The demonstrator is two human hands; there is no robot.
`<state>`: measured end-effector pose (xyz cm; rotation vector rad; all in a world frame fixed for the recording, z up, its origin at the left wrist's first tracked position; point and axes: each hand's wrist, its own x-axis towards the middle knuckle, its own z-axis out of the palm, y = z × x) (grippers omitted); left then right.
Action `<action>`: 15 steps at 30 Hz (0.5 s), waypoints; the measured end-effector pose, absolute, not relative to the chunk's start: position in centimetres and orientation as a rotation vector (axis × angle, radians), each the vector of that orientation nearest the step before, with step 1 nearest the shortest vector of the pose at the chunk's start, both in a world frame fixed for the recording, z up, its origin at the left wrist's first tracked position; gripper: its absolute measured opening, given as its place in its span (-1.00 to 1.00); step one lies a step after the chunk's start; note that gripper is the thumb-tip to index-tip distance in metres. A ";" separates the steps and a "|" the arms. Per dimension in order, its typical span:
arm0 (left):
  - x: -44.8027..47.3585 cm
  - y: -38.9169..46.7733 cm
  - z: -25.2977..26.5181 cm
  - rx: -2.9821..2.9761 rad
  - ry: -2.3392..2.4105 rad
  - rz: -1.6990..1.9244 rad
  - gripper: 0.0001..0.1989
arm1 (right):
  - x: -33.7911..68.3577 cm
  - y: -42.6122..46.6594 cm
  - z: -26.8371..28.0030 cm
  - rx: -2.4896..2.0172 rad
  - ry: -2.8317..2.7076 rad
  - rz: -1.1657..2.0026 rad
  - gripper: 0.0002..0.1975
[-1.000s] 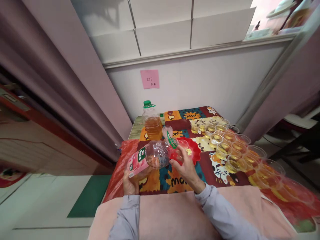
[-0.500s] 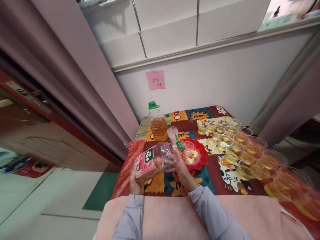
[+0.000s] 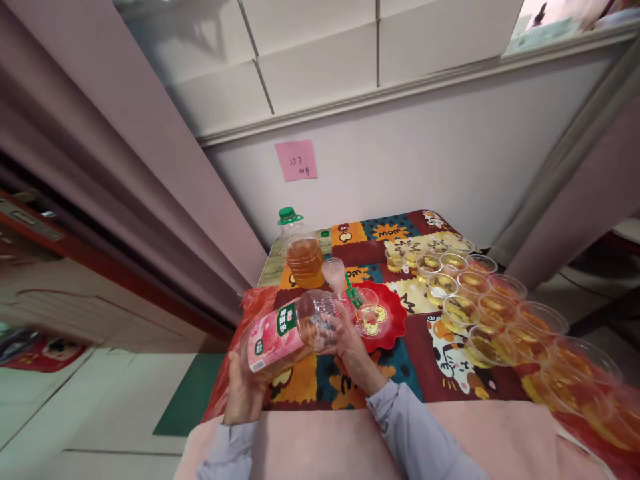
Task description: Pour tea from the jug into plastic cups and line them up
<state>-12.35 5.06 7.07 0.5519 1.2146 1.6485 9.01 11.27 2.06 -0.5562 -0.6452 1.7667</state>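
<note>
Both my hands hold a large clear plastic bottle (image 3: 280, 330) with a pink and green label. It lies tilted in the air, base to the left and mouth to the right. My left hand (image 3: 244, 393) supports the base from below. My right hand (image 3: 354, 350) grips the shoulder near the neck. A green handle ring (image 3: 355, 295) hangs at the mouth, just over a clear cup (image 3: 369, 303) on a red scalloped tray (image 3: 399, 320). Little liquid shows in the bottle. Behind the neck stands a stack of clear cups (image 3: 334, 271).
A second bottle (image 3: 305, 261) of amber drink with a green cap stands at the back left. Several clear cups of yellow drink (image 3: 460, 310) fill the right side of the patterned tablecloth (image 3: 390, 232). A green cap (image 3: 325, 233) lies near the wall.
The camera view has shifted slightly right. My left hand and the bottle's base have come lower and nearer to me, while the mouth stays by the tray.
</note>
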 end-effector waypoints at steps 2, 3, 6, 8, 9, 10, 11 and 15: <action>-12.5 4.5 8.0 0.502 1.225 1.580 -0.28 | 9.0 11.2 2.2 -0.553 -0.652 1.763 0.03; -12.6 4.2 8.4 0.485 1.216 1.563 -0.30 | 9.0 11.1 2.2 -0.556 -0.653 1.764 0.00; -13.2 3.4 9.3 0.466 1.149 1.545 -0.27 | 8.8 11.1 1.9 -0.553 -0.633 1.784 -0.01; -13.5 2.9 9.6 0.456 1.116 1.521 -0.25 | 8.7 11.0 1.7 -0.533 -0.603 1.809 0.03; -13.7 2.7 9.7 0.451 1.112 1.505 -0.26 | 8.6 11.0 1.6 -0.517 -0.592 1.822 0.04; -13.9 2.6 9.7 0.447 1.116 1.492 -0.27 | 8.5 11.0 1.5 -0.503 -0.589 1.831 0.05; -14.0 2.5 9.7 0.445 1.126 1.483 -0.28 | 8.4 10.9 1.5 -0.491 -0.594 1.834 0.05; -14.0 2.6 9.9 0.431 1.214 1.498 -0.26 | 8.3 10.6 1.6 -0.465 -0.619 1.821 -0.02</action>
